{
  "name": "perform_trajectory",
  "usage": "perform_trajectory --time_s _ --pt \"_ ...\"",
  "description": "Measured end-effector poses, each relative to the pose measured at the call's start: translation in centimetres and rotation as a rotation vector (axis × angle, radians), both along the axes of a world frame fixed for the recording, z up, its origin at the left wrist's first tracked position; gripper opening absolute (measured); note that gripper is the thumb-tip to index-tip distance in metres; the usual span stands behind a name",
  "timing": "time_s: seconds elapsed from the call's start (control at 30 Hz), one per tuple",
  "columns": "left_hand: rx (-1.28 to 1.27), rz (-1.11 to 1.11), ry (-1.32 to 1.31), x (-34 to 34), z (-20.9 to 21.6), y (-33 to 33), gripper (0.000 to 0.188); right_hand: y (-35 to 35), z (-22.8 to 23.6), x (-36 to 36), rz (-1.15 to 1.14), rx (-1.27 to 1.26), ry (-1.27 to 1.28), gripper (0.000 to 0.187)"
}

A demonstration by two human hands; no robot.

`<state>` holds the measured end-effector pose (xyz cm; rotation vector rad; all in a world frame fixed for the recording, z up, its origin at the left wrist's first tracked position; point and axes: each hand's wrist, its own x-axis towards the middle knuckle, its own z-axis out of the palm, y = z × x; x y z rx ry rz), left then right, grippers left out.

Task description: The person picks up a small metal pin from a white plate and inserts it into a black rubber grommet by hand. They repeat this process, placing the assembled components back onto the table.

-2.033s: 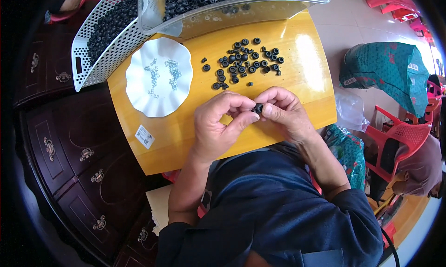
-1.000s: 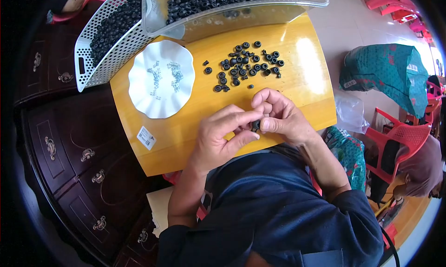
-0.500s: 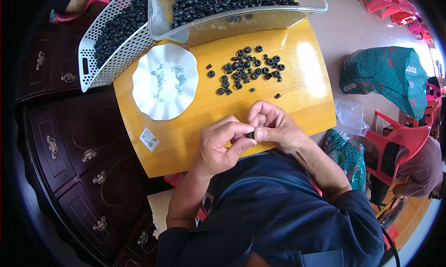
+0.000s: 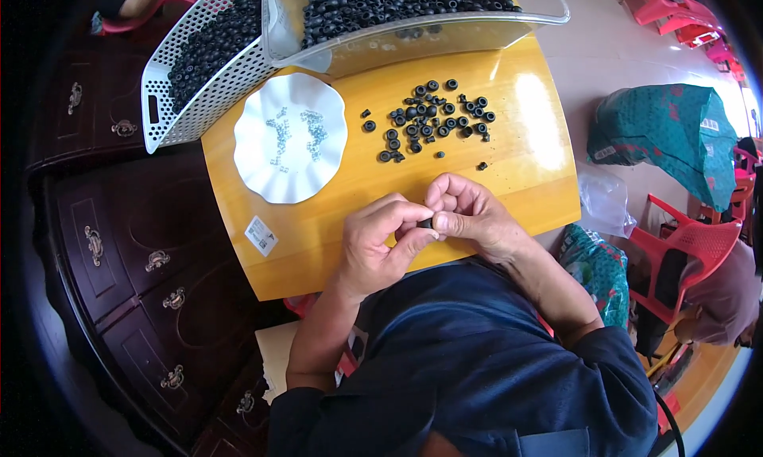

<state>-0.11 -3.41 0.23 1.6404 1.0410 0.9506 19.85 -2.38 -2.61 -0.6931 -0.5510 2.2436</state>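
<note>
My left hand (image 4: 380,241) and my right hand (image 4: 470,217) meet above the near edge of the yellow table. Between their thumbs and fingertips they pinch a small black round part (image 4: 427,223), mostly covered by the fingers. Beyond the hands lies a loose group of black ring-shaped parts (image 4: 443,131), some with small black pieces among them. To the left stands a white scalloped plate (image 4: 253,167) holding two clusters of tiny clear pieces (image 4: 315,137).
A white perforated basket (image 4: 208,99) and a clear bin (image 4: 413,40), both full of black parts, stand at the far side. A paper label (image 4: 261,236) lies on the table (image 4: 318,258). Dark drawers (image 4: 119,258) flank the left; teal bags (image 4: 664,135) and a red chair (image 4: 695,254) are right.
The table and everything on it sit slightly farther right in the picture. My hands still pinch the small black part, with only a slight shift of the fingers.
</note>
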Motion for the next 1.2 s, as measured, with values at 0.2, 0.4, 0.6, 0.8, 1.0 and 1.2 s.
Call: perform_trajectory --time_s 0.2,0.4,0.6,0.8,1.0,1.2 --pt "-0.274 0.239 -0.209 -0.7 -1.4 -1.3 0.026 2.9 2.1 0.2 -0.059 0.344 -0.391 0.031" --pt "-0.213 0.354 -0.224 -3.1 0.4 -0.5 0.025 5.0 1.8 -1.1 -0.129 1.368 -1.447 0.064" --pt "-0.079 0.464 -0.181 -6.4 1.0 0.4 0.024 4.2 -0.1 -2.2 -0.023 1.336 -1.613 0.075" --pt "-0.021 0.536 -0.088 -9.0 2.4 2.7 0.022 2.6 -0.1 -2.1 0.095 1.327 -1.496 0.074" --pt "0.242 0.675 0.267 -13.5 5.3 8.8 0.022 1.0 0.3 -2.0 0.177 1.357 -1.440 0.070" --pt "0.444 0.693 0.439 -19.9 7.2 17.8 0.024 0.2 0.5 -2.0 0.139 1.390 -1.394 0.067"
